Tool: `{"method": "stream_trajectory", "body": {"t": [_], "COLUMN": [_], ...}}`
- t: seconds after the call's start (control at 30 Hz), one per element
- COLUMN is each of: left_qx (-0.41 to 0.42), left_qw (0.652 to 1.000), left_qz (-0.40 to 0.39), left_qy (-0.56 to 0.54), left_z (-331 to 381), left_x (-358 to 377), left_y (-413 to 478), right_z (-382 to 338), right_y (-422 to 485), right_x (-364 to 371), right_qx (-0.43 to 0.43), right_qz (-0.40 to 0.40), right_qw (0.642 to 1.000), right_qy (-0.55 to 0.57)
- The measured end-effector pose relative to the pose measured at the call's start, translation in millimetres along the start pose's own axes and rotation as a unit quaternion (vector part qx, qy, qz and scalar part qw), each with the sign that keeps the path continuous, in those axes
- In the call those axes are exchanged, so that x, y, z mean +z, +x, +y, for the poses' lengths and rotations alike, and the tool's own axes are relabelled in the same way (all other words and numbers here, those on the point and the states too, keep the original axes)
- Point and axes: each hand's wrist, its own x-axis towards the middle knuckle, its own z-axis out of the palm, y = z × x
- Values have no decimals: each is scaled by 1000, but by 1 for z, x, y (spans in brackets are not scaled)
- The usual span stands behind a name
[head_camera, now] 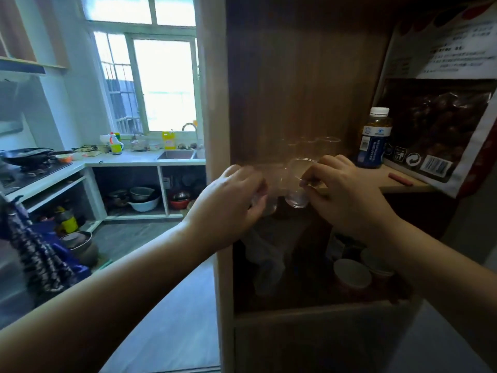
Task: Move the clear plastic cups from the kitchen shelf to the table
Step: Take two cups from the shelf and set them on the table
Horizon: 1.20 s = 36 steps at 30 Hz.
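Note:
I face a wooden kitchen shelf (398, 187). My right hand (347, 195) is shut on a clear plastic cup (297, 184), tilted toward me in front of the shelf's edge. My left hand (231, 200) grips a second clear plastic cup (270, 205), mostly hidden behind its fingers. Both cups hang side by side, close together. Several more clear cups (312, 141) stand faintly visible at the back of the shelf.
A bottle with a white cap (373, 138) and a large dark food bag (441, 130) stand on the shelf's right side, with a red pen (400, 179) beside them. Bowls and cloth fill the lower compartment (349, 275). A counter with sink (176, 154) and stove lies left.

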Motion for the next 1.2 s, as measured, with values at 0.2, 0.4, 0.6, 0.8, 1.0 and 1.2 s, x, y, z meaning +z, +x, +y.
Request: {"method": "stream_trajectory", "body": {"t": [0.2,0.4,0.6,0.8,1.0,1.2], "left_qx": [-36,-106,-216,-306,-381,-454], "left_qw": [998,990,961,925,882,832], "left_qz": [22,-1,-22,-26,-14,3], "left_qy": [36,94,169,223,277,318], "left_z": [-10,-23,-32,-34,-36,-58], "left_x": [-76,-161,-255,-344,-406,-448], "left_y": [-104,-228,-341,-425,-487,-546], "right_z": [-114,-249,-379,-494,-595,-691], "right_y": [-18,-37,-40,-26,-10,11], "right_x": [1,25,50,64,80,114], "right_qx": [-19,-83,-168,-256,-326,-383], "right_qz": [-11,-23,-44,-62,-79,-96], "right_qw": [997,982,956,920,870,825], "right_qy": [78,166,236,291,360,403]}}
